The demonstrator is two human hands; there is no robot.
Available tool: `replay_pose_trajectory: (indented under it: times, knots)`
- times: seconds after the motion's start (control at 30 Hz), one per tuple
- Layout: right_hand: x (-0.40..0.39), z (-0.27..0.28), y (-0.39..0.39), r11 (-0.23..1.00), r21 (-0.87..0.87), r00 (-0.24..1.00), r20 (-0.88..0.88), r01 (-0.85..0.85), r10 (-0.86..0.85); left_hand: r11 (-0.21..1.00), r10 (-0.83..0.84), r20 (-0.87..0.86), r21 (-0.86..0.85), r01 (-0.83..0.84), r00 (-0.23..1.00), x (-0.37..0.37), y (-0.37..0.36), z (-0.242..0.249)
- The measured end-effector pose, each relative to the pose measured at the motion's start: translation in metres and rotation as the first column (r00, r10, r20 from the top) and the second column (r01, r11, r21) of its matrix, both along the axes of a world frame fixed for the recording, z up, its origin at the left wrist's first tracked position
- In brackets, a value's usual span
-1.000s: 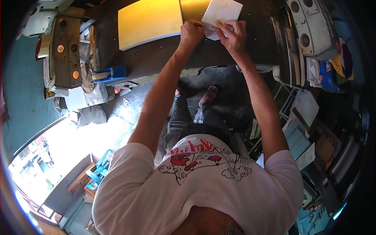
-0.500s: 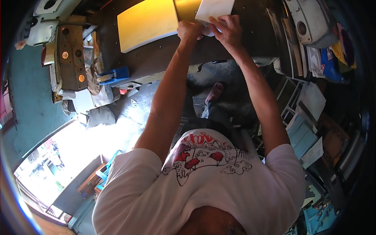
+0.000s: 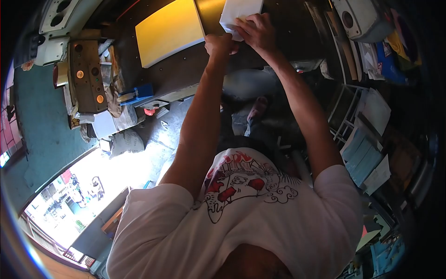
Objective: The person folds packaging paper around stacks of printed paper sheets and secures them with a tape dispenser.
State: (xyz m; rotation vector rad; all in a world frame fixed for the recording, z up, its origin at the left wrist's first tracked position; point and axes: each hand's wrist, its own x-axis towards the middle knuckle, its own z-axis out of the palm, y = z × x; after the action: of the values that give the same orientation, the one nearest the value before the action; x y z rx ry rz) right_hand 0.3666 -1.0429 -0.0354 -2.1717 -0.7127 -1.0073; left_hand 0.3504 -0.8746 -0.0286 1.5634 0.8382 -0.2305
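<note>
Working at the white paper stack [image 3: 240,10] just ahead, the right hand [image 3: 261,37] grips its near edge beside the curled left hand [image 3: 218,44], whose hold is unclear; careful, even finger pressure seems needed.

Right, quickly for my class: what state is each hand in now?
Left hand: fingers curled; whether it holds anything can't be told.
Right hand: fingers bent at the white stack; grip can't be told.
</note>
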Motion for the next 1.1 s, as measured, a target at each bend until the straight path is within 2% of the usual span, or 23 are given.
replay_pose_trajectory:
  times: [0.13, 0.3, 0.47, 0.5, 0.6, 0.7, 0.9, 1.1]
  knots:
    - [0.001, -0.002, -0.001, 1.0, -0.012, 1.0, 0.011, 0.007, -0.007, 0.983, 0.078, -0.047, -0.163, -0.085, 0.996, -0.002, -0.009, 0.032]
    - [0.003, -0.005, 0.0, 1.0, 0.0, 1.0, 0.003, -0.002, 0.002, 0.97, 0.095, -0.049, -0.219, -0.104, 0.994, 0.006, -0.007, 0.02]
    - [0.003, -0.005, 0.001, 1.0, 0.002, 1.0, 0.011, 0.003, -0.003, 0.991, 0.127, -0.082, -0.043, -0.131, 0.989, 0.01, -0.011, 0.018]
    - [0.003, -0.005, 0.001, 1.0, 0.004, 1.0, 0.013, 0.003, -0.003, 0.99, 0.139, -0.09, 0.009, -0.139, 0.986, 0.008, -0.014, 0.027]
    - [0.003, -0.006, 0.001, 1.0, -0.009, 1.0, 0.01, 0.006, -0.006, 0.973, 0.056, -0.136, 0.228, -0.024, 0.989, -0.007, -0.019, 0.064]
    - [0.003, -0.008, 0.002, 1.0, 0.001, 1.0, 0.002, 0.005, -0.005, 0.996, 0.092, -0.07, 0.015, -0.092, 0.993, -0.009, -0.007, 0.047]
    - [0.002, -0.006, 0.002, 1.0, -0.019, 1.0, 0.009, 0.021, -0.021, 0.943, 0.098, -0.096, -0.308, -0.123, 0.991, 0.001, 0.006, 0.035]
    - [0.001, -0.007, 0.004, 0.999, -0.03, 0.999, 0.001, 0.045, -0.045, 0.918, 0.049, -0.058, -0.391, -0.068, 0.997, 0.015, 0.013, 0.018]
